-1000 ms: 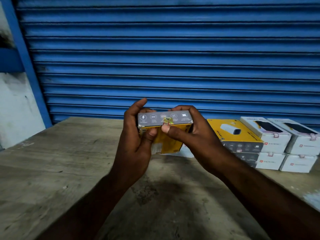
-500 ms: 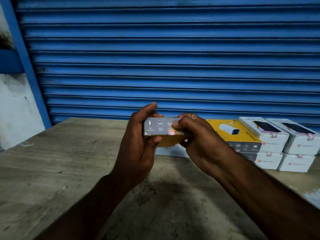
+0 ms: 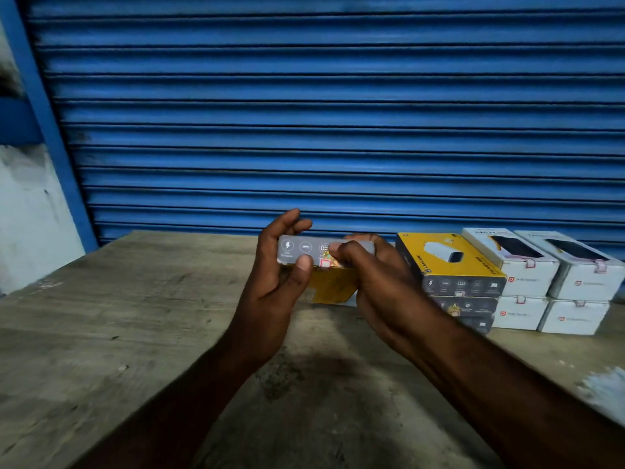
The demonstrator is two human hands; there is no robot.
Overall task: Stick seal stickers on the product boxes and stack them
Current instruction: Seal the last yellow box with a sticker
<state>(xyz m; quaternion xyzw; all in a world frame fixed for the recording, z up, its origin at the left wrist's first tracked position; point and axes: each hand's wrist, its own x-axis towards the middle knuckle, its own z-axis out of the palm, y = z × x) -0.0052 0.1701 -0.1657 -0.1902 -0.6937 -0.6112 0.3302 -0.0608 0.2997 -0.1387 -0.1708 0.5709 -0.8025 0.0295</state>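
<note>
I hold a yellow product box point(image 3: 333, 286) with a grey icon strip above the table, its grey side facing me. My left hand point(image 3: 274, 286) grips its left end, thumb on the front edge. My right hand point(image 3: 375, 279) wraps the right end, a fingertip pressing on the grey side above a small pink-edged seal sticker point(image 3: 325, 263) at the flap seam. To the right stands a stack of yellow boxes point(image 3: 446, 262), each with a sticker on its front.
White product boxes point(image 3: 527, 265) sit two high in a row right of the yellow stack, at the back of the worn wooden table point(image 3: 135, 333). A blue roller shutter point(image 3: 304, 113) closes the back. A white scrap point(image 3: 605, 384) lies at the right edge.
The box has tilted so less of its yellow face shows. My right hand's fingers have slid along the grey side over the sticker. The left hand's fingers have loosened at the top.
</note>
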